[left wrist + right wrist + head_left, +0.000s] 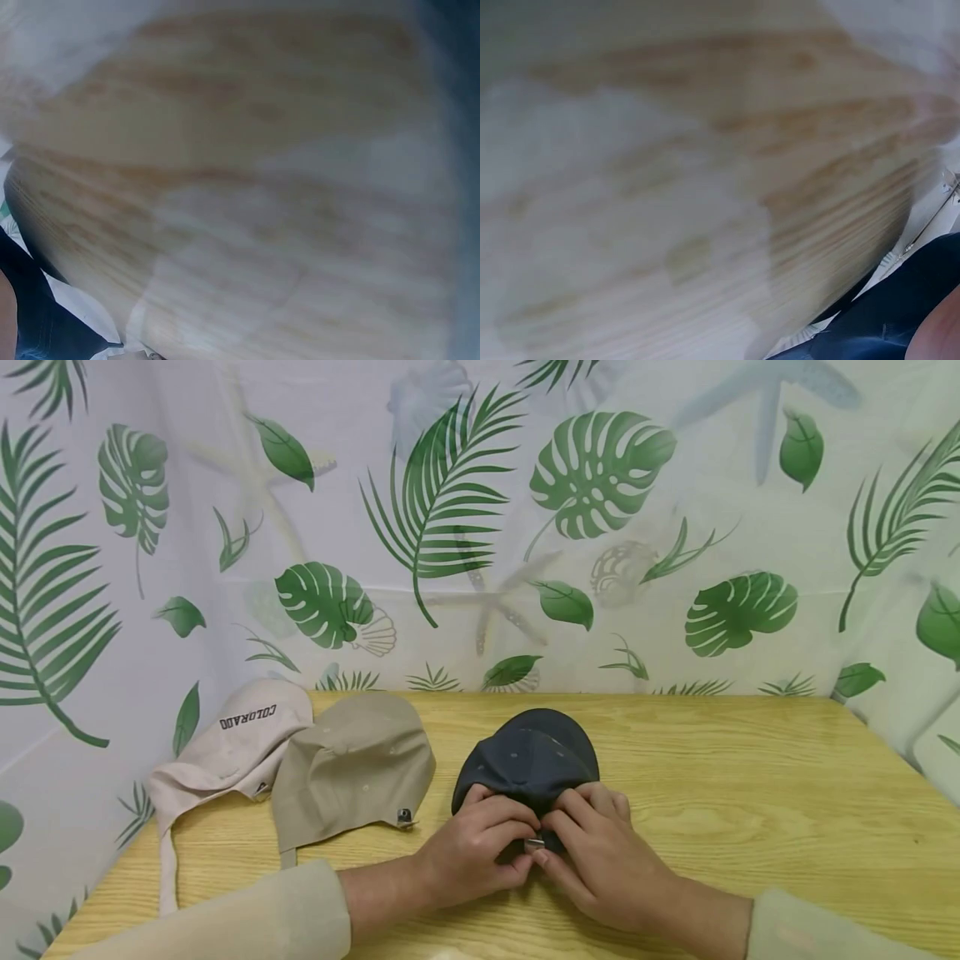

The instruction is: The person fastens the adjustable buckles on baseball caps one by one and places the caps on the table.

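Note:
A dark navy baseball cap (525, 764) lies on the table in the head view, its back opening toward me. My left hand (474, 847) grips the cap's back edge from the left, fingers bent over the fabric. From the right, my right hand (600, 847) pinches the same rear part. Between the two thumbs and forefingers shows a small silvery metal buckle (534, 843). Fingers hide most of the strap around it. Both wrist views are mostly blurred wood grain, with dark fabric (45, 315) low in the left one and dark fabric (877, 322) low in the right one.
Left of the hands lies a khaki cap (352, 768) with a metal buckle. Beside it, farther left, is a pale cap (240, 735) lettered COLORADO, its strap hanging forward. The wooden table (750, 793) meets a leaf-printed cloth (480, 527) behind and at the sides.

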`<state>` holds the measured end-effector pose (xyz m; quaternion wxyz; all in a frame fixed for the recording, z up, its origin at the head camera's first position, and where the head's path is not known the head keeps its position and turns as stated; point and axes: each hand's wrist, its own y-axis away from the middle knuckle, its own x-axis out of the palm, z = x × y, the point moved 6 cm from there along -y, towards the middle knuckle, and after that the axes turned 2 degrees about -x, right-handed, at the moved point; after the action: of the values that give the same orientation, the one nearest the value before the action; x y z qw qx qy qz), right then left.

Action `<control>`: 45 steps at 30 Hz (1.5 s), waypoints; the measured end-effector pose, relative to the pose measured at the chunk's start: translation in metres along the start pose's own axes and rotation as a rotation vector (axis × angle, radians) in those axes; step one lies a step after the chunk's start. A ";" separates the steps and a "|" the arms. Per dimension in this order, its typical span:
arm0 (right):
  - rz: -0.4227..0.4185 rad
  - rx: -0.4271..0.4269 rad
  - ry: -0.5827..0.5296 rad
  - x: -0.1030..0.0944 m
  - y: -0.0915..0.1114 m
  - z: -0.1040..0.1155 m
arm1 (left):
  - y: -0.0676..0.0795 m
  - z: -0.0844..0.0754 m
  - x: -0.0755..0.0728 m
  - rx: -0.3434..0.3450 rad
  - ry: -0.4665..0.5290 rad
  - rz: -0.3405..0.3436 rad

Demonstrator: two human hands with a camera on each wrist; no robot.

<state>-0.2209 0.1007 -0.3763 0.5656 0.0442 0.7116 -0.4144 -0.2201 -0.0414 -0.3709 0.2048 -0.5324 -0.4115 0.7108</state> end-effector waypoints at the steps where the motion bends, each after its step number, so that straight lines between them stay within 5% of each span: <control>1: 0.008 0.002 -0.002 0.001 0.000 0.000 | 0.000 0.000 0.000 -0.003 0.002 0.002; 24: 0.052 0.028 0.076 0.005 0.000 -0.003 | -0.001 0.003 0.000 -0.055 -0.046 0.013; 29: 0.055 0.038 0.137 0.006 -0.001 -0.006 | 0.001 0.009 0.001 -0.112 -0.091 0.060; 39: 0.120 0.036 0.150 0.009 0.000 -0.011 | 0.006 0.010 0.013 -0.067 -0.127 0.261; 45: 0.143 0.024 0.178 0.009 0.003 -0.013 | 0.009 0.010 0.016 -0.068 -0.130 0.318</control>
<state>-0.2326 0.1070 -0.3851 0.5277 0.1380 0.7491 -0.3759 -0.2331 -0.0388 -0.3867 0.0446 -0.5503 -0.3581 0.7530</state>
